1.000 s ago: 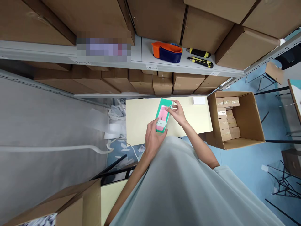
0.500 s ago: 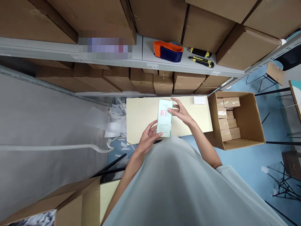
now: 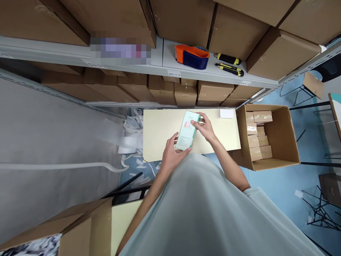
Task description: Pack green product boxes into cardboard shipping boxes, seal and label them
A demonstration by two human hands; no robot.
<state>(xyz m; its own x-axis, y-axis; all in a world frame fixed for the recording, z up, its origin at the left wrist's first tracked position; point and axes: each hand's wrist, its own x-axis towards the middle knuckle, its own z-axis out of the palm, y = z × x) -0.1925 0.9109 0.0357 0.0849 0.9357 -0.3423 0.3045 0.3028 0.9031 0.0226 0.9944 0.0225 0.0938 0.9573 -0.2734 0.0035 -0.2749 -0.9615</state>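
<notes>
Both hands grip a pale box [image 3: 188, 131] above the table [image 3: 157, 131]: left hand [image 3: 172, 155] at its near end, right hand [image 3: 204, 127] at its far end.

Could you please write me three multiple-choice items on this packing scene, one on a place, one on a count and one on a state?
1. Where does the orange and blue tape dispenser sit?
A. on the grey shelf, left of the utility knives
B. in the open carton on the floor
C. on the cream tabletop

2. How many yellow and black utility knives lie on that shelf?
A. one
B. two
C. four

3. How is the green-edged product box held?
A. flat on the tabletop, untouched
B. by the left hand only
C. by both hands, above the tabletop

Answers: 1 A, it stands on the shelf beside the knives. 2 B, two handles lie side by side. 3 C, the left hand grips its near end and the right hand its far end.
</notes>
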